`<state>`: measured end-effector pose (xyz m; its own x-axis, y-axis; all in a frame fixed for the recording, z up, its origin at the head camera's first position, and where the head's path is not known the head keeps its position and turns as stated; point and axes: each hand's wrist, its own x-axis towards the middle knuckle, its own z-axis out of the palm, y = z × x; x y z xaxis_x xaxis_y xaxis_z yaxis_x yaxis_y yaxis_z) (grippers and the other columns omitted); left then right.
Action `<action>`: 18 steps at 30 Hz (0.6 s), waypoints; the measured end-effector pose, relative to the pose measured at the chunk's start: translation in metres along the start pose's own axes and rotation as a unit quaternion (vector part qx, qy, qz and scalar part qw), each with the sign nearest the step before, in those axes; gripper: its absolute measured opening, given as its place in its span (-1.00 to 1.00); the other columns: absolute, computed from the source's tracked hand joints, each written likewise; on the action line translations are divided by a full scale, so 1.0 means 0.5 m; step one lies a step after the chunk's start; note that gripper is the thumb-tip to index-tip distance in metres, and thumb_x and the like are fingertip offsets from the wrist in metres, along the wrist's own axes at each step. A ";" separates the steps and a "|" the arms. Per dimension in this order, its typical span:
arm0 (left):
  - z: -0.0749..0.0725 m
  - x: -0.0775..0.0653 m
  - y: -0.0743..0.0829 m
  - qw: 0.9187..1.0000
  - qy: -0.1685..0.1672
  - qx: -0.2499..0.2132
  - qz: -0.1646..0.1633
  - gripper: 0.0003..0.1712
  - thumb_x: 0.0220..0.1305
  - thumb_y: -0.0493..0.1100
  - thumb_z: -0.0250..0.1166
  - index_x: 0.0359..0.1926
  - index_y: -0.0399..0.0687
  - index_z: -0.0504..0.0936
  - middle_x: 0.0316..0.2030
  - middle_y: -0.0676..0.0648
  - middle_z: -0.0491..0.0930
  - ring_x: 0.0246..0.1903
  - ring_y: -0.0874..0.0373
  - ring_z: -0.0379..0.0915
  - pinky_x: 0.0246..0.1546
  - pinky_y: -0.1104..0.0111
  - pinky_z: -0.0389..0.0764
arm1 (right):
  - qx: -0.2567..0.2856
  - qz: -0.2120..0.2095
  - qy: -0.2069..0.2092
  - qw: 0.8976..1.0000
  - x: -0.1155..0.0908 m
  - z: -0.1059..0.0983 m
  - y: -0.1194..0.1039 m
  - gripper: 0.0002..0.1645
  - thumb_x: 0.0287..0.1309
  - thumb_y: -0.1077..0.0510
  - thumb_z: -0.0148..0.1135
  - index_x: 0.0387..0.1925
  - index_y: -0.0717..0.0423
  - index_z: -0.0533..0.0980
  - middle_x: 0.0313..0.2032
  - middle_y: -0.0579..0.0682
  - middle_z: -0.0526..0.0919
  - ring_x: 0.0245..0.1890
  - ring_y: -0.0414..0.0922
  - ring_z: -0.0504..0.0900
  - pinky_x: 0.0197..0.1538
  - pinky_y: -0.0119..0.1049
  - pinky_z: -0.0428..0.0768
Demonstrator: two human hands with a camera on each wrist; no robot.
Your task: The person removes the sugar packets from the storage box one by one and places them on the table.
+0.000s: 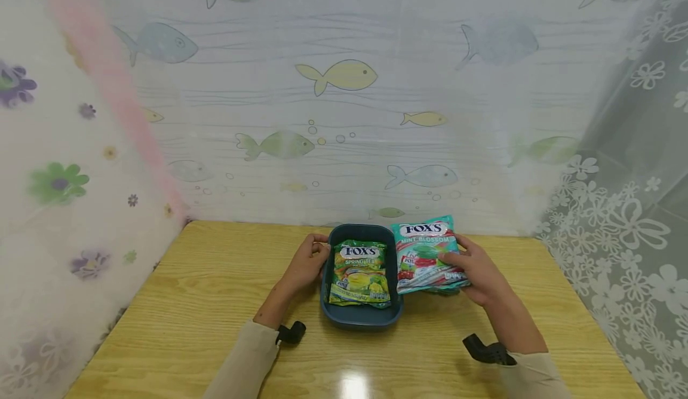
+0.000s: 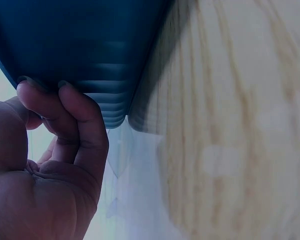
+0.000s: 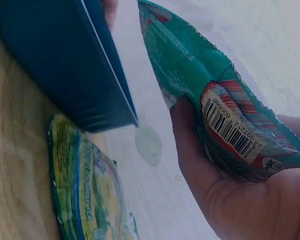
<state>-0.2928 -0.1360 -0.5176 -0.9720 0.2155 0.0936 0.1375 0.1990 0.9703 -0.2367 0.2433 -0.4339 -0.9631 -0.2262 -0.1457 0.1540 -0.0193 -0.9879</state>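
Observation:
My right hand (image 1: pixel 480 269) grips a teal and red Fox's Mint Blossom candy bag (image 1: pixel 424 241), thumb on the front and fingers behind it. The bag is raised at the right rim of a dark blue rectangular container (image 1: pixel 361 316); its barcoded underside shows in the right wrist view. Inside the container a green and yellow Fox's Spring Tea candy bag (image 1: pixel 360 276) lies face up. My left hand (image 1: pixel 309 264) holds the container's left side near its far corner, with curled fingertips (image 2: pixel 32 90) against the outer wall.
Another green and yellow candy bag (image 3: pixel 92 185) lies on the wooden table (image 1: pixel 215 279) right of the container, mostly hidden under the raised bag in the head view. A fish-patterned curtain (image 1: pixel 344 178) hangs behind the table. Black wrist mounts (image 1: pixel 486 351) sit on both forearms.

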 end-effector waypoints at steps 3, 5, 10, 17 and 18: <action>0.001 0.001 0.000 1.000 0.002 -0.002 -0.003 -0.61 0.69 -0.15 0.06 0.35 -0.27 0.37 -0.26 -0.21 0.58 -0.58 0.08 0.39 -0.52 0.30 0.53 | 0.000 -0.003 0.001 1.000 0.000 -0.010 -0.001 -0.04 0.58 0.22 0.08 0.70 0.21 -0.24 -0.02 -0.07 0.67 -0.12 -0.17 0.78 -0.06 -0.22 0.77; 0.001 0.002 0.000 1.000 0.003 -0.002 -0.004 -0.62 0.69 -0.16 0.06 0.35 -0.26 0.38 -0.25 -0.22 0.58 -0.58 0.08 0.39 -0.52 0.30 0.54 | 0.003 -0.003 0.004 1.000 0.001 -0.017 -0.002 -0.05 0.57 0.23 0.07 0.70 0.24 -0.24 -0.03 -0.09 0.67 -0.11 -0.18 0.77 -0.06 -0.24 0.76; 0.001 0.003 -0.003 1.000 0.003 -0.003 -0.001 -0.63 0.69 -0.17 0.06 0.34 -0.26 0.38 -0.25 -0.24 0.58 -0.58 0.07 0.39 -0.52 0.27 0.55 | 0.014 0.001 0.012 1.000 0.000 -0.035 -0.004 -0.06 0.59 0.24 0.05 0.69 0.27 -0.26 -0.04 -0.14 0.66 -0.11 -0.21 0.76 -0.05 -0.27 0.75; 0.002 0.002 -0.005 1.000 0.003 -0.004 0.000 -0.64 0.70 -0.16 0.05 0.34 -0.25 0.38 -0.25 -0.23 0.57 -0.59 0.07 0.38 -0.53 0.27 0.54 | 0.015 -0.006 0.012 1.000 -0.004 -0.065 0.000 -0.05 0.62 0.23 0.03 0.70 0.24 -0.30 -0.07 -0.17 0.68 -0.12 -0.21 0.77 -0.07 -0.27 0.75; 0.002 0.002 -0.005 1.000 0.004 -0.003 0.000 -0.63 0.70 -0.16 0.05 0.34 -0.25 0.38 -0.25 -0.23 0.57 -0.59 0.07 0.38 -0.53 0.27 0.54 | 0.018 -0.006 0.013 1.000 -0.003 -0.069 0.001 -0.04 0.62 0.23 0.04 0.70 0.22 -0.31 -0.07 -0.18 0.68 -0.12 -0.21 0.77 -0.07 -0.27 0.75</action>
<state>-0.2939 -0.1355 -0.5201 -0.9734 0.2083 0.0953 0.1364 0.1932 0.9716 -0.2426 0.2773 -0.4360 -0.9705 -0.1998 -0.1350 0.1491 -0.0572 -0.9872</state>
